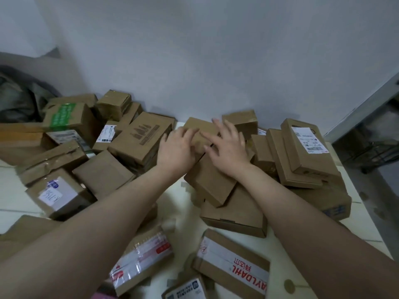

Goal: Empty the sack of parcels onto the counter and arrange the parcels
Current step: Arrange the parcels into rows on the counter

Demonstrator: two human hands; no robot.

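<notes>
While my left hand point(176, 147) and right hand point(228, 152) rest with fingers apart, gripping nothing, on a small cardboard parcel point(200, 129) at centre frame, other parcels point(138, 139) lie heaped around it on the white counter point(183, 212); the crumpled sack point(17, 100) is upper left.

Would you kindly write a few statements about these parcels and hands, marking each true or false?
1. The left hand and the right hand both touch one small plain box near the wall. True.
2. The green-taped box lies to the right of the hands. False: it lies to their left.
3. The parcels stand in one neat row. False: they lie jumbled, some stacked.
4. A box with a handwritten white label lies at the left. True.
</notes>
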